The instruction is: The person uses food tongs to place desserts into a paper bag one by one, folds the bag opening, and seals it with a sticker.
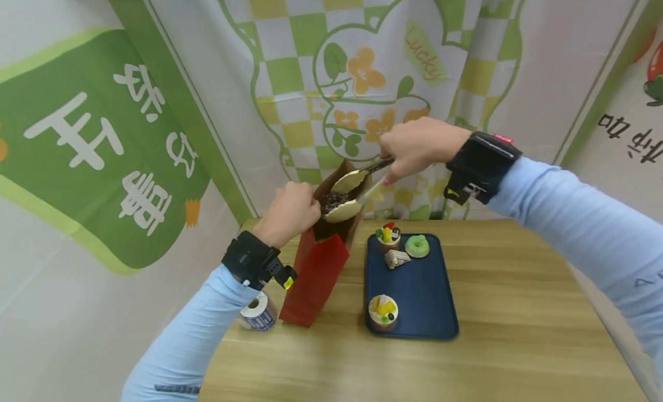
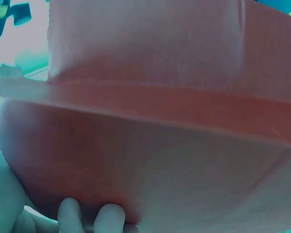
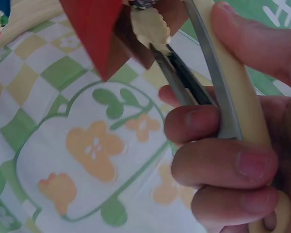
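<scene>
My left hand (image 1: 292,213) grips the rim of a tall red paper bag (image 1: 317,284), which stands tilted with its brown inside showing. In the left wrist view, fingertips (image 2: 110,217) curl over the bag's edge. My right hand (image 1: 420,144) holds a pair of food tongs (image 3: 245,102) with cream handles and scalloped cream tips. Between the tips, at the bag's mouth, is a dark, crumbly-looking piece (image 1: 331,202), perhaps chocolate-coated; its exact kind cannot be made out. The bag's lower inside is hidden.
A dark blue tray (image 1: 422,292) to the bag's right holds two fruit-topped cakes (image 1: 383,311), a green donut (image 1: 416,246) and a sandwich-like wedge (image 1: 396,258). A label roll (image 1: 259,313) stands left of the bag on the wooden table (image 1: 518,310). A patterned curtain (image 1: 290,74) hangs behind.
</scene>
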`<state>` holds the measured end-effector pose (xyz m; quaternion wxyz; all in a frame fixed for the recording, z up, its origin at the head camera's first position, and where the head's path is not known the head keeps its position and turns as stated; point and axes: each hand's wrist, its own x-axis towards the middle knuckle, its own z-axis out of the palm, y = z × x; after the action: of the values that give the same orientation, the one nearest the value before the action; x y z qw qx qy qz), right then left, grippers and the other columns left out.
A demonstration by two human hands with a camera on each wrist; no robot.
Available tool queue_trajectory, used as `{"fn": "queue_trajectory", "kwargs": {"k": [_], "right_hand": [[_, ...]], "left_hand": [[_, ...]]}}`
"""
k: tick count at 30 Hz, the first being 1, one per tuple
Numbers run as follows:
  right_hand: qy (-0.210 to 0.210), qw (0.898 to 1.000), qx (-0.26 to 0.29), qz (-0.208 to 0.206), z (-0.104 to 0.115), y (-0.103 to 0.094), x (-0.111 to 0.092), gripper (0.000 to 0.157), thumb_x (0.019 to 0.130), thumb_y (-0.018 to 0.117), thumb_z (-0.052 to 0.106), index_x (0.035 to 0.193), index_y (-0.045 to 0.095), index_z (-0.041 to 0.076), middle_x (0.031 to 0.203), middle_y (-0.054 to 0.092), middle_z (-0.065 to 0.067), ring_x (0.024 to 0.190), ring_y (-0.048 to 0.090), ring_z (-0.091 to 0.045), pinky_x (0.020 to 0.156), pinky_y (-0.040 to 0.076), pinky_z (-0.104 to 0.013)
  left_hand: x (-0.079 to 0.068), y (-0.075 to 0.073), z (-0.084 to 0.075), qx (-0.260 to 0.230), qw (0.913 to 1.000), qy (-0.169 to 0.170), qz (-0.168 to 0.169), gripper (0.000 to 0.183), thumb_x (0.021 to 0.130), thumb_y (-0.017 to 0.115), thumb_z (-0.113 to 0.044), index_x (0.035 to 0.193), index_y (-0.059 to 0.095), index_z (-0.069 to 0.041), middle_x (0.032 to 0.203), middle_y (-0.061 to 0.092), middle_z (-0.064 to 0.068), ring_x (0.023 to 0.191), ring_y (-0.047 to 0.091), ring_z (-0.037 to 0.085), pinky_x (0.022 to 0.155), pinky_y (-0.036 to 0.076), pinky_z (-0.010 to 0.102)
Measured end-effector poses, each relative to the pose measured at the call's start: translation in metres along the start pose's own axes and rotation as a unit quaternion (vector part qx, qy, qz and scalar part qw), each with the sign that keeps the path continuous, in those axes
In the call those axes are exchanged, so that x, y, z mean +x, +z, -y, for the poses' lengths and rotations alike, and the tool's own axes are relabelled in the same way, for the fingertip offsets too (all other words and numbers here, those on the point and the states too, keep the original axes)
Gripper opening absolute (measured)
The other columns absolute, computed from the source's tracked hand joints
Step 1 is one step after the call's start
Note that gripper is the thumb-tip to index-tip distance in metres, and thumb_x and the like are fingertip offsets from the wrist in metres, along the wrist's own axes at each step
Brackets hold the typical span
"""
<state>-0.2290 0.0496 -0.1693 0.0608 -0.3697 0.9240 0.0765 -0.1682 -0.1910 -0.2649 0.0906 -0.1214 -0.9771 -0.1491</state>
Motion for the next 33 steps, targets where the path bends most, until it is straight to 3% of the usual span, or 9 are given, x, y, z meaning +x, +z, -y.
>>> {"fn": "queue_trajectory", "kwargs": {"k": [6,9,13,18,25,30,33], "right_hand": [[0.021,0.998,-0.008,0.05,0.026,0.005,0.049,0.035,0.084,0.066,0.045,0.095,0.059,0.012,0.085,0.053,-0.002,0.07,0.046,-0.018,0.058,0.034,-0.033],[0.028,0.998,-0.009,0.054,0.036,0.019,0.067,0.034,0.082,0.067,0.044,0.095,0.059,0.014,0.087,0.056,-0.002,0.073,0.048,-0.02,0.06,0.035,-0.035],[0.025,0.998,-0.032,0.04,0.044,0.043,0.083,0.03,0.083,0.065,0.039,0.098,0.062,0.014,0.095,0.064,-0.003,0.077,0.053,-0.021,0.062,0.041,-0.037],[0.012,0.998,-0.06,-0.003,0.05,0.061,0.092,0.022,0.083,0.064,0.033,0.092,0.065,0.013,0.084,0.063,-0.003,0.069,0.053,-0.019,0.058,0.041,-0.036],[0.011,0.999,-0.032,0.014,0.036,0.05,0.067,0.037,0.079,0.07,0.047,0.096,0.062,0.014,0.087,0.061,-0.002,0.072,0.055,-0.018,0.057,0.041,-0.034],[0.014,1.0,0.004,-0.014,0.012,0.034,0.017,0.046,0.082,0.067,0.05,0.108,0.063,0.012,0.096,0.066,-0.005,0.077,0.06,-0.021,0.064,0.05,-0.039],[0.012,0.998,0.027,-0.06,-0.006,0.035,-0.022,0.054,0.084,0.065,0.05,0.12,0.061,0.01,0.085,0.066,-0.004,0.07,0.059,-0.018,0.062,0.051,-0.039]], "left_hand": [[0.001,0.0,-0.004,0.0,1.0,-0.001,-0.001,0.028,0.084,0.045,-0.004,0.057,0.047,-0.009,0.051,0.045,0.002,0.04,0.048,0.017,0.039,0.032,0.026],[0.001,0.0,-0.005,-0.004,1.0,-0.002,-0.001,0.026,0.084,0.045,-0.005,0.06,0.051,-0.008,0.051,0.047,0.002,0.04,0.048,0.016,0.038,0.033,0.025],[0.0,0.002,-0.005,-0.007,1.0,0.001,-0.002,0.026,0.085,0.045,-0.005,0.061,0.053,-0.008,0.052,0.049,0.003,0.04,0.049,0.016,0.037,0.035,0.025],[-0.001,0.001,-0.003,-0.004,1.0,0.0,-0.009,0.026,0.084,0.045,-0.004,0.058,0.049,-0.009,0.052,0.047,0.003,0.04,0.048,0.016,0.037,0.033,0.025],[-0.001,0.0,0.0,-0.007,0.9999,0.001,-0.011,0.024,0.085,0.044,-0.004,0.061,0.05,-0.007,0.054,0.045,0.003,0.041,0.047,0.017,0.04,0.033,0.027],[-0.001,-0.003,0.004,0.0,1.0,-0.001,-0.01,0.025,0.083,0.044,-0.003,0.059,0.045,-0.009,0.056,0.039,0.002,0.045,0.042,0.018,0.043,0.032,0.028],[0.001,-0.004,0.004,-0.001,1.0,-0.003,-0.003,0.025,0.084,0.044,-0.005,0.06,0.046,-0.008,0.056,0.039,0.003,0.046,0.042,0.019,0.043,0.032,0.028]]}}
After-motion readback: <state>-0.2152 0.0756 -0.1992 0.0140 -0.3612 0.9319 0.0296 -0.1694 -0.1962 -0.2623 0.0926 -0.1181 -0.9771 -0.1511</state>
